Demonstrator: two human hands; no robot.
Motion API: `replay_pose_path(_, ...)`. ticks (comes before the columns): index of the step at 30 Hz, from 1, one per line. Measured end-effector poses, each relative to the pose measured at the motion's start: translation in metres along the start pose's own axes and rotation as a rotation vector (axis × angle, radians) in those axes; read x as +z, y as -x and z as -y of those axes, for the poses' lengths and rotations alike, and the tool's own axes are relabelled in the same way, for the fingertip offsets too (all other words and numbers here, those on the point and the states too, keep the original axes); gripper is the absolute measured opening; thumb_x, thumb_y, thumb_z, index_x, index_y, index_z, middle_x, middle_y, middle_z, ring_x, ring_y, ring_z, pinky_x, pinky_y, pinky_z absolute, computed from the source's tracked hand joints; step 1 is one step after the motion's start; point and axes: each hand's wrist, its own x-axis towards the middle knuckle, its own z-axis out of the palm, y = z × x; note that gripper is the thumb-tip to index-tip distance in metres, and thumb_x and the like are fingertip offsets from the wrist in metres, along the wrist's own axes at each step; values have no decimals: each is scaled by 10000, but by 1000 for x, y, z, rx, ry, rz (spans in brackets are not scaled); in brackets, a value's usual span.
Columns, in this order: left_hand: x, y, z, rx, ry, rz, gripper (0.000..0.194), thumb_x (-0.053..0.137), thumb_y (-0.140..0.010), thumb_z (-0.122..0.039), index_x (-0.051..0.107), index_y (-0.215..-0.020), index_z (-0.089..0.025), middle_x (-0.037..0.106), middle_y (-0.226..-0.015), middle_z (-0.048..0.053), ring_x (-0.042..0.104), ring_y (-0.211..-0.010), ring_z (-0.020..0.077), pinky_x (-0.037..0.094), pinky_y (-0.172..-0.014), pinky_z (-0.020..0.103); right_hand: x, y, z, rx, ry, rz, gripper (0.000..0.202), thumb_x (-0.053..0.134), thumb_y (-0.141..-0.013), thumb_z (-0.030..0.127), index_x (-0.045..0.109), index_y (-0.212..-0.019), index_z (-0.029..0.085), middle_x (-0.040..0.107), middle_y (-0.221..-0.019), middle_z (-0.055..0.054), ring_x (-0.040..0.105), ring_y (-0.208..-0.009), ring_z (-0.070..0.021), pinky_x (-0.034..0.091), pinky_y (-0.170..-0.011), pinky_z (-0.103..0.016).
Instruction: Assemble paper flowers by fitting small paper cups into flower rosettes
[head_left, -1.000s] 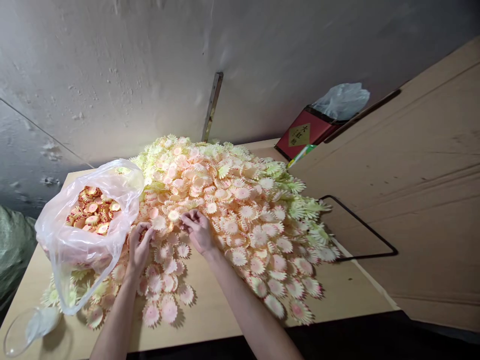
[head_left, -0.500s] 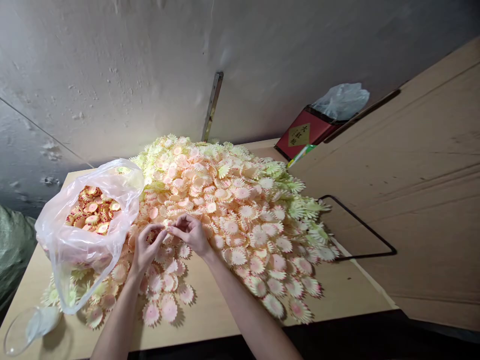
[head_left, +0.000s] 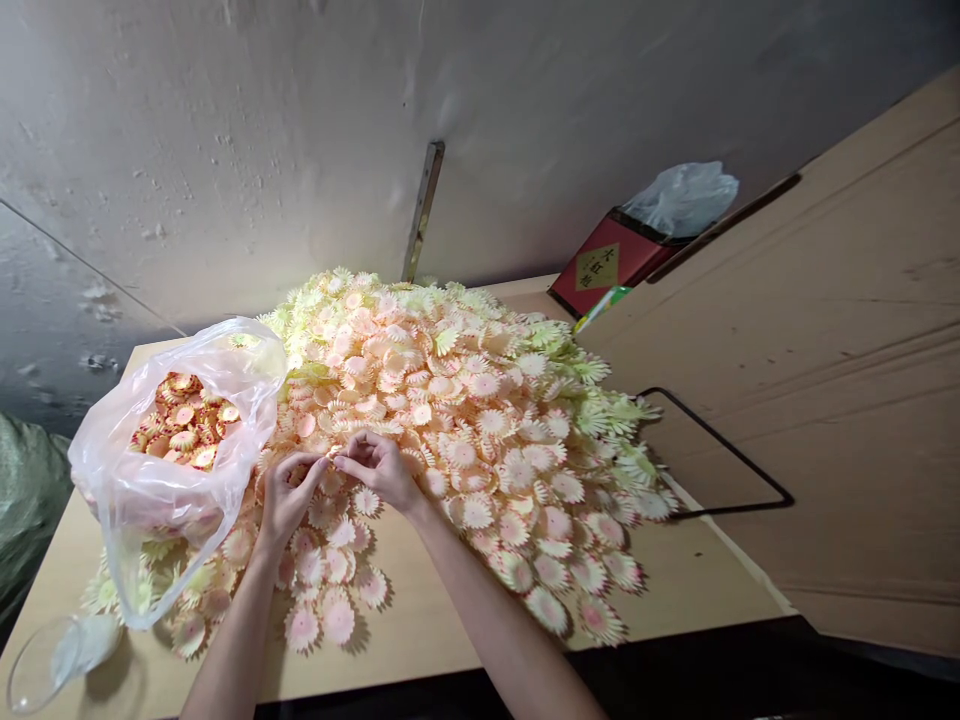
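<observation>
A broad heap of pale pink and yellow-green flower-shaped pieces (head_left: pixel 487 425) covers the middle of the table. Over its near left part, my left hand (head_left: pixel 294 490) and my right hand (head_left: pixel 377 468) meet fingertip to fingertip. Each has thumb and forefinger pinched together at a small pale bit between them, too small to make out. To the left of my hands stands an open, translucent plastic bag (head_left: pixel 180 500), with darker red-edged flower pieces (head_left: pixel 184 425) inside.
A clear round container (head_left: pixel 45 665) lies at the table's near left corner. Behind right, a red tin (head_left: pixel 607 265) carries a crumpled plastic bag (head_left: pixel 686 200). A large cardboard sheet (head_left: pixel 847 400) stands at the right, beside a black metal loop (head_left: pixel 727 450). A wall rises behind.
The fingers of both my hands have shifted slightly, still pinched together at the same spot. The heap and the bag look the same.
</observation>
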Motion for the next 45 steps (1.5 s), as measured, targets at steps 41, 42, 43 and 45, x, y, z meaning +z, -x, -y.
replay_pose_path(41, -1, 1, -2, 23, 19, 25, 203, 665, -822, -356, 752, -822, -173, 749, -843, 59, 672, -773, 187, 508, -729, 278, 0, 2, 4, 57, -39, 28, 408, 821, -628, 392, 452, -654, 220, 693, -727, 4, 647, -643, -144, 527, -625, -283)
replay_pose_path(42, -1, 1, -2, 25, 17, 24, 203, 665, -822, -356, 752, -819, -173, 749, -841, 59, 673, -771, 187, 508, -729, 279, -1, 2, 4, 59, -40, 29, 410, 822, -628, 390, 451, -650, 218, 693, -726, 4, 648, -643, -144, 525, -625, -281)
replay_pose_path(43, -2, 1, -3, 25, 15, 24, 203, 665, -822, -355, 753, -816, -172, 749, -838, 59, 673, -768, 187, 507, -727, 278, -1, 2, 3, 60, -42, 29, 412, 822, -627, 388, 449, -647, 216, 696, -729, 3, 650, -643, -143, 524, -626, -279)
replay_pose_path(45, -1, 1, -3, 24, 14, 26, 204, 664, -822, -353, 753, -813, -171, 749, -833, 60, 673, -762, 186, 507, -719, 277, -1, 1, 2, 62, -45, 32, 415, 824, -625, 385, 447, -645, 215, 705, -740, -1, 651, -643, -143, 523, -626, -280)
